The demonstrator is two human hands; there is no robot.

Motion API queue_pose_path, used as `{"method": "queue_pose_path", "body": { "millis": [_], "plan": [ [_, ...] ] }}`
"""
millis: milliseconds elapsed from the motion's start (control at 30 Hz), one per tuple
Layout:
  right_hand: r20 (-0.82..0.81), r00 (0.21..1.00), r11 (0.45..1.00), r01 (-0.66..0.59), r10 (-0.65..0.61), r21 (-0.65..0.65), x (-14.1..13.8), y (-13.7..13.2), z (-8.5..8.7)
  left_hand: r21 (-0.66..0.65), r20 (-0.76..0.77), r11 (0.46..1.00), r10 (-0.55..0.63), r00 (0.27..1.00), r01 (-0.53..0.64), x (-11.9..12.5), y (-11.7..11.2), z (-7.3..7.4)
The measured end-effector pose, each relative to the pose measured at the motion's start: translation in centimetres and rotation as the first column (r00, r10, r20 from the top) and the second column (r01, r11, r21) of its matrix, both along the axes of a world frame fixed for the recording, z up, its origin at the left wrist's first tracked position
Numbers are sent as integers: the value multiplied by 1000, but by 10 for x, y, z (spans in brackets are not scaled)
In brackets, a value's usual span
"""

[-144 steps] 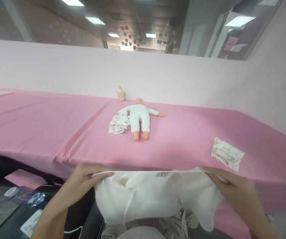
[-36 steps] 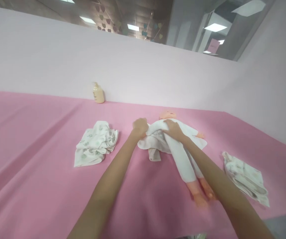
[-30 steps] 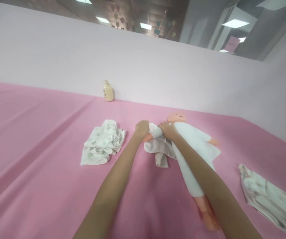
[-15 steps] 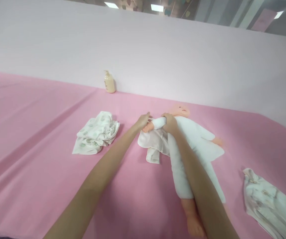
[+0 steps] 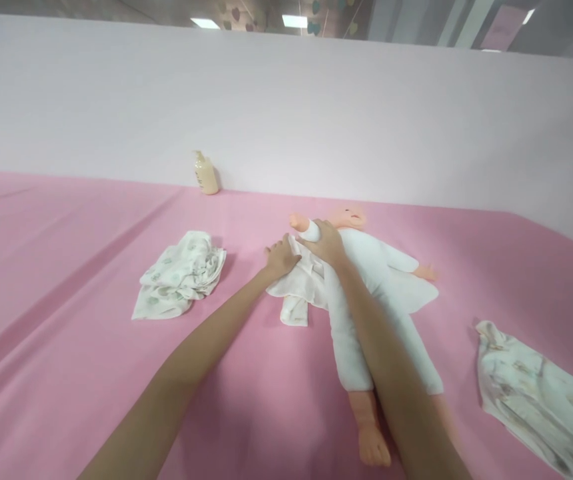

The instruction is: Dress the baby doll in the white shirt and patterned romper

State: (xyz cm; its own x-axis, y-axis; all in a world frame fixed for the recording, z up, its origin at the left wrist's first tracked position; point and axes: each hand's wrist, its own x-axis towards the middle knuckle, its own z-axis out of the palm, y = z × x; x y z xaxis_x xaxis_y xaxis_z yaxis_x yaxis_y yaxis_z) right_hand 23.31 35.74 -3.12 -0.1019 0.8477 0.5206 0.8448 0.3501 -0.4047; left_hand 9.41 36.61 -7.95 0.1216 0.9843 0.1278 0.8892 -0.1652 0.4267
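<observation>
A baby doll (image 5: 399,293) with a white cloth body lies on its back on the pink sheet, its head towards the wall. My right hand (image 5: 327,241) is closed around the doll's white upper arm, and the doll's small hand (image 5: 299,222) sticks out past my fingers, pointing up and left. Beside the doll's body a thin white garment (image 5: 311,277) is spread out, partly under it. At that garment's upper left edge, my left hand (image 5: 282,257) is closed on the cloth, thumb on top. My right forearm covers part of the doll's torso and leg.
A crumpled white cloth with a green print (image 5: 181,275) lies to the left. Another patterned white garment (image 5: 536,393) lies at the right. A cream pump bottle (image 5: 206,175) stands against the white wall (image 5: 286,120) at the back of the pink sheet (image 5: 246,400).
My left hand has gone from beside the doll's hand down onto the garment edge. The doll's arm now points further up, with my right hand still on it. The camera view has shifted slightly.
</observation>
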Motion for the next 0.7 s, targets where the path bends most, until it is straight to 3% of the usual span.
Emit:
{"method": "queue_pose_path", "body": {
  "millis": [100,167,267,333,467,600,700],
  "plan": [
    [50,998,999,43,-43,17,-5,-3,0,1,158,994,-112,981,113,-3,3,9],
    [96,993,998,67,-68,15,-7,-4,-2,19,324,994,-111,939,111,-10,6,22],
    [179,980,996,87,-82,-24,-12,-5,-4,10,613,998,-55,788,62,-26,8,52],
    [255,965,996,77,-62,-50,-17,-7,-5,8,715,999,-39,698,48,-37,4,75],
    [374,923,993,113,-88,-44,-27,-10,-13,49,718,998,-61,694,37,-44,-8,105],
    [397,898,980,200,-190,16,-37,-17,-26,55,718,994,-107,687,98,-30,-23,111],
    [424,888,982,190,-180,18,-42,-24,-33,59,694,979,-182,696,197,-14,-36,111]
  ]
}}
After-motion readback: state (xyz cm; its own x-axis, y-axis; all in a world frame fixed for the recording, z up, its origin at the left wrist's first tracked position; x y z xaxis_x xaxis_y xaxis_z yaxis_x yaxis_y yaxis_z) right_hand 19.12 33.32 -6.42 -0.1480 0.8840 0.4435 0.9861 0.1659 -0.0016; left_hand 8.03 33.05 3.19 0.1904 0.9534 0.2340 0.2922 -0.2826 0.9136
